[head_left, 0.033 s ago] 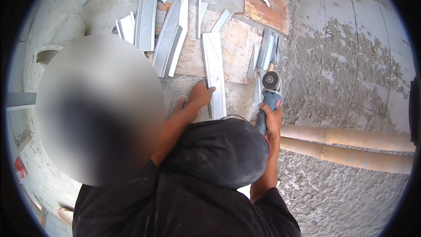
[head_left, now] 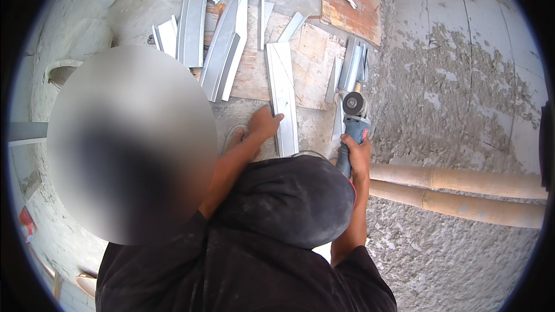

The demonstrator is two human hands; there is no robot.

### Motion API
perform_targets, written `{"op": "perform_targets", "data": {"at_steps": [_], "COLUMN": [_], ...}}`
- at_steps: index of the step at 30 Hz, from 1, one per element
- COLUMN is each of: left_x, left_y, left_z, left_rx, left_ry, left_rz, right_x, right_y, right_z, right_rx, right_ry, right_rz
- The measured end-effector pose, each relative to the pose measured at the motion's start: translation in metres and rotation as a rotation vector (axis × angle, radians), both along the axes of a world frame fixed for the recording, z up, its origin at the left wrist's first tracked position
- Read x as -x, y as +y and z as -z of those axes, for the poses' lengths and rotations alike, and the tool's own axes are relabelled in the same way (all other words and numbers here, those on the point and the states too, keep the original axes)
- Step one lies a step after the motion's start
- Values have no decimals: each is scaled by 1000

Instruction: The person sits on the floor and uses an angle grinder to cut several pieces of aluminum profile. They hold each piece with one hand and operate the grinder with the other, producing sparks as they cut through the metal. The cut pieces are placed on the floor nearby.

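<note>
My left hand is closed on the left edge of a pale metal channel, with a fingertip on its top face. This channel lies lengthwise in front of me, its far part over a worn plywood sheet. A thin slanting line crosses its upper face. To the right of it, my right hand grips the body of a blue-grey angle grinder. The grinder's round dark disc points away from me, apart from the channel. Whether the disc spins, I cannot tell.
Several cut metal profiles lie at the far left. More short pieces rest beyond the grinder. A reddish board sits at the far right, near a rough wall. Two bamboo poles extend right. My bent knee is close below the channel.
The grinder and my right hand have shifted very slightly left. My left hand and the channel stay in place.
</note>
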State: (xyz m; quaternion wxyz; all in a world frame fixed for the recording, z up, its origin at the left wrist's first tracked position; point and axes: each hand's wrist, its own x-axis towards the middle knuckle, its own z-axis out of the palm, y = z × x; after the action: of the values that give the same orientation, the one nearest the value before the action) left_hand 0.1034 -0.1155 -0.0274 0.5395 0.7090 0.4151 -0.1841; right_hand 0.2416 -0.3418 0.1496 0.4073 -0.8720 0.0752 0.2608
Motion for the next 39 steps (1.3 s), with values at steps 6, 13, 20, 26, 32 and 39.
{"op": "perform_targets", "data": {"at_steps": [6, 13, 20, 26, 32, 39], "left_x": [-6, -8, -9, -8, -9, -10], "left_y": [21, 20, 23, 25, 24, 32], "left_z": [-7, 5, 9, 4, 4, -6], "left_rx": [-80, -3, 53, 46, 69, 95], "left_ry": [-85, -22, 2, -20, -18, -21], "left_rz": [-98, -126, -131, -163, -194, -122], "right_x": [-42, -88, -97, -103, -100, -97], "right_y": [52, 139, 158, 163, 173, 182], "right_z": [33, 52, 73, 67, 61, 59], "right_rx": [62, 268, 367, 367, 452, 499], "right_ry": [-55, -54, -41, -68, -150, -167], "right_rz": [-416, -815, -885, -929, -980, -986]}}
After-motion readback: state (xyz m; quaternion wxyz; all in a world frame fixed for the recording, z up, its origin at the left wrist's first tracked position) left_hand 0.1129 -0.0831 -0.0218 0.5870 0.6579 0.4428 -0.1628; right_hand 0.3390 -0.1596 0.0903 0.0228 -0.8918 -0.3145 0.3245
